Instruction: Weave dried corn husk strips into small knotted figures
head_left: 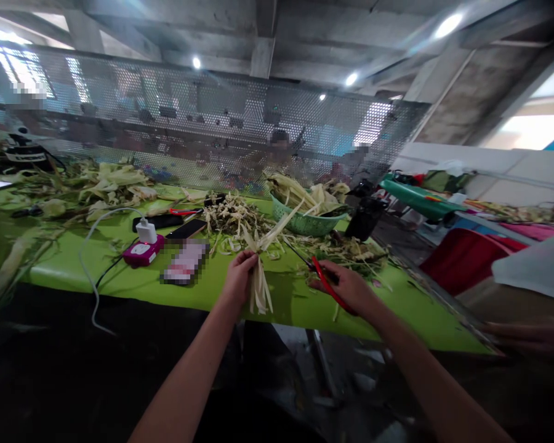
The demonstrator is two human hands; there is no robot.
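Head cam: our left hand (239, 275) has its fingers closed round a husk bundle (260, 289), just in front of the green basket (305, 223). Our right hand (348, 288) grips red scissors (327, 284) nearby. It's a green table (295, 303) with a mesh screen (212, 123) behind the basket.

A bundle of pale corn husks (260, 277) is standing upright over the green table (120, 280), strips fanning downward, while red-handled scissors (327, 282) are slanting beside it, blades pointing away.
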